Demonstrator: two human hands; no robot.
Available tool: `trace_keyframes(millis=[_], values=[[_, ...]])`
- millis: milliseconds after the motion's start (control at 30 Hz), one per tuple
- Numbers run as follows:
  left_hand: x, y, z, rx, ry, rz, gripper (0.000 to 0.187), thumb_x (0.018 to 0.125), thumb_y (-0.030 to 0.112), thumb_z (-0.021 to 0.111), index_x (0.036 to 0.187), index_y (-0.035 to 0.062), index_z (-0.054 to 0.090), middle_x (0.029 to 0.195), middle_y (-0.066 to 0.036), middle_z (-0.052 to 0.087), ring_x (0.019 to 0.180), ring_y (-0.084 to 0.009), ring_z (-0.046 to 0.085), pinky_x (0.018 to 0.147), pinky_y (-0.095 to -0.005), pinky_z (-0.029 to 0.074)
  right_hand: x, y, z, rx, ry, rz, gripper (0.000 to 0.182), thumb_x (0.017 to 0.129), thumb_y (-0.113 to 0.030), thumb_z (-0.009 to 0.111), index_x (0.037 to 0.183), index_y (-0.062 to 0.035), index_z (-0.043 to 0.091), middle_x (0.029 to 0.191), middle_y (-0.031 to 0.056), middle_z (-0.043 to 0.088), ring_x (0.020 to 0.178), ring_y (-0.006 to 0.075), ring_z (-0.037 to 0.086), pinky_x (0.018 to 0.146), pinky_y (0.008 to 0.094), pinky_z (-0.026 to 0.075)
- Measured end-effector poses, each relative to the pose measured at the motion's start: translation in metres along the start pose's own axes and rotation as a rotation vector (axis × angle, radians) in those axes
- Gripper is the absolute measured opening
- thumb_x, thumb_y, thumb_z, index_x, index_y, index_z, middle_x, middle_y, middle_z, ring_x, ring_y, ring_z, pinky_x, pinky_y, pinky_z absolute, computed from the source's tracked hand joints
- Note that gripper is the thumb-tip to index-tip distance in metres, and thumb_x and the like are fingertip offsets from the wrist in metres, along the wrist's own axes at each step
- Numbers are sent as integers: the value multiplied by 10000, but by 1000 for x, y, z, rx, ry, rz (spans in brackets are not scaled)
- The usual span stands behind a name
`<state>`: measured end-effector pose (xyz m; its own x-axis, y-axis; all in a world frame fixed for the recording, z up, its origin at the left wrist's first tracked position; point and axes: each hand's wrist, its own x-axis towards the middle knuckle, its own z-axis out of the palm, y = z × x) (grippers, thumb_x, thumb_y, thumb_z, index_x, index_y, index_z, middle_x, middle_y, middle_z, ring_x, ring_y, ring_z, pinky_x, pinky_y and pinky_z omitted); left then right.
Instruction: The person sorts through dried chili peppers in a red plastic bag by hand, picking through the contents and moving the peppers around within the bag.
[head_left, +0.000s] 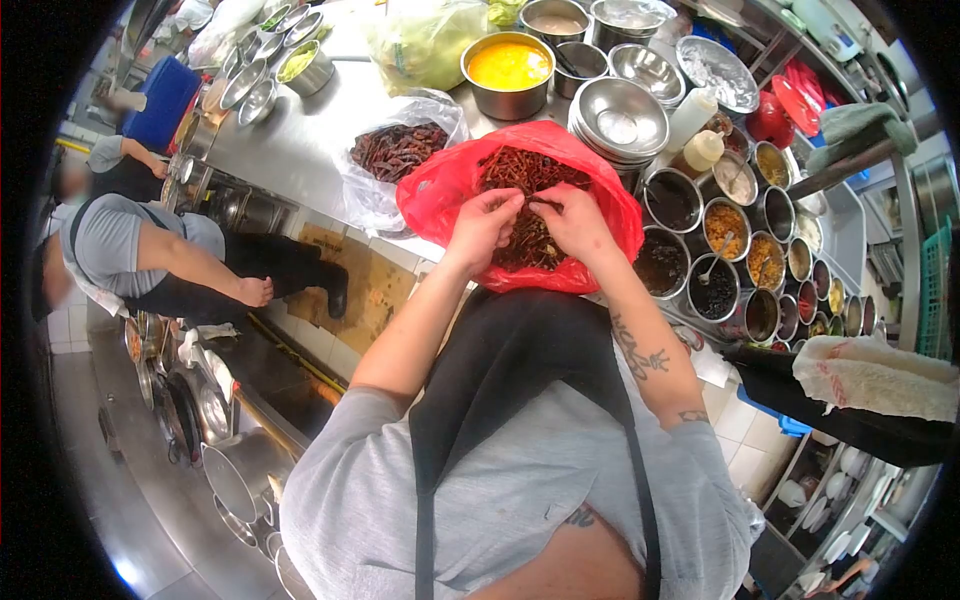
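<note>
A red plastic bag [440, 190] full of dried red chillies [515, 170] lies open at the edge of the steel counter [300, 140]. Both hands are over the bag's mouth. My left hand [483, 228] and my right hand [572, 222] pinch the two ends of one dried chilli [527, 203] between their fingertips. A clear plastic bag [372, 195] with more dried chillies [398, 148] sits just to the left of the red bag.
A pot of yellow sauce [508, 68] and stacked steel bowls [618, 122] stand behind the bag. Several round steel containers of spices [727, 228] run along the right. Another person [160, 262] in grey bends over the stove at left, with pots [235, 470] below.
</note>
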<state>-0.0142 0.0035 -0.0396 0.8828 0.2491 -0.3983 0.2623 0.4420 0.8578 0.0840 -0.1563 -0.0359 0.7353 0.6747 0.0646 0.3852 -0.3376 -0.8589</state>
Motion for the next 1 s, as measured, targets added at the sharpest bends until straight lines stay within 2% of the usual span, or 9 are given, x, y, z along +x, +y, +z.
trace_keyframes(millis=[133,367,400,500,600,733,833,933,1000], values=[[4,-2,-2,-45,4,-25,254,982,218,644,1175,54,624,712,58,475,545,-44,371,478,-209,282,-2,0,3,-40,-93,-94,214,878,-112,652,1058,-11,709,935,207,685,917,390,666,837,428,529],[4,9,-9,124,-3,129,220,1005,179,601,1167,32,632,697,68,467,515,-32,340,469,-208,283,-3,-3,0,93,43,75,177,863,-85,657,1014,-12,714,907,204,707,874,367,696,793,419,545],[6,11,-13,116,-27,155,204,998,197,618,1099,24,659,665,64,484,520,-29,378,469,-213,304,-3,-2,-1,88,31,84,169,858,-95,666,997,-12,717,899,202,707,868,361,698,790,419,545],[9,18,-16,504,83,274,199,983,213,640,1023,22,682,630,54,512,533,-37,444,479,-223,342,-6,-13,-7,31,-17,44,157,843,-132,693,943,-15,723,873,198,707,854,356,699,782,424,544],[1,23,-9,711,44,330,206,973,225,649,967,24,693,627,39,547,548,-51,495,497,-238,383,-8,-20,-4,-13,-14,27,157,831,-160,708,898,-19,726,845,194,704,836,360,695,773,432,543],[-6,28,-1,674,-117,181,191,973,202,641,988,18,691,667,36,578,579,-50,512,526,-237,409,-6,-16,1,-26,14,12,155,823,-165,712,878,-21,723,858,205,695,852,382,679,777,447,538],[1,21,-4,677,-148,280,169,973,192,637,981,30,683,703,34,600,615,-43,521,542,-224,409,-7,-11,4,11,46,-23,125,835,-128,705,869,-7,702,828,175,701,789,313,693,751,414,535],[-1,23,-6,577,-213,211,137,969,186,642,981,50,652,743,34,617,626,-35,508,541,-207,388,-7,-9,-3,263,-144,62,75,853,-78,691,844,-5,677,785,96,677,732,189,643,707,350,514],[-4,28,-7,509,-293,177,124,962,180,650,982,60,629,764,35,622,621,-31,495,533,-199,371,-5,3,1,363,-187,-24,54,890,-73,677,886,-21,662,796,16,645,708,116,580,661,291,479]])
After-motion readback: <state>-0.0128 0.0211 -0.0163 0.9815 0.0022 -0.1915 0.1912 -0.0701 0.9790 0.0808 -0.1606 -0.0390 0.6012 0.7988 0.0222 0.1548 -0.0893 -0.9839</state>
